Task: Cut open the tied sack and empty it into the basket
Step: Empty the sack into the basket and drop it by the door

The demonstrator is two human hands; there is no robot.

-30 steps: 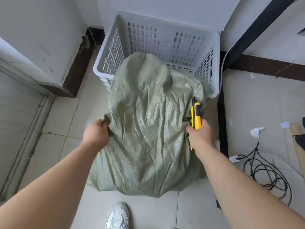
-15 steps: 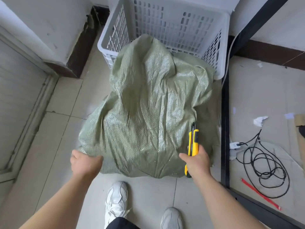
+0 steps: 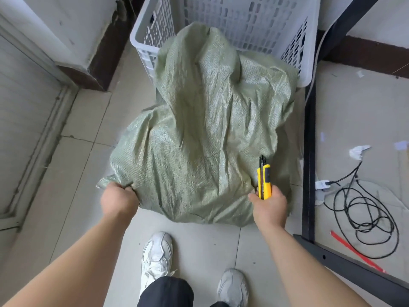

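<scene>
A pale green woven sack [image 3: 205,129] lies slumped on the tiled floor, its far end draped over the near rim and into the white slatted basket [image 3: 305,69]. My left hand [image 3: 118,200] grips the sack's near left corner. My right hand [image 3: 269,204] clutches the near right edge of the sack together with a yellow utility knife [image 3: 263,181], whose tip points away from me over the fabric. The sack's mouth and what is inside it are hidden.
A black metal frame [image 3: 308,151] runs along the right of the sack. Beyond it lie a coiled black cable [image 3: 363,211], a white plug, a red strip [image 3: 354,251] and paper scraps. A wall and door track stand at left. My white shoes [image 3: 157,255] are just behind the sack.
Both hands slid from the sack's middle sides down to its near bottom corners. The left hand, open half a second ago, has closed on the left corner. The view tilted downward.
</scene>
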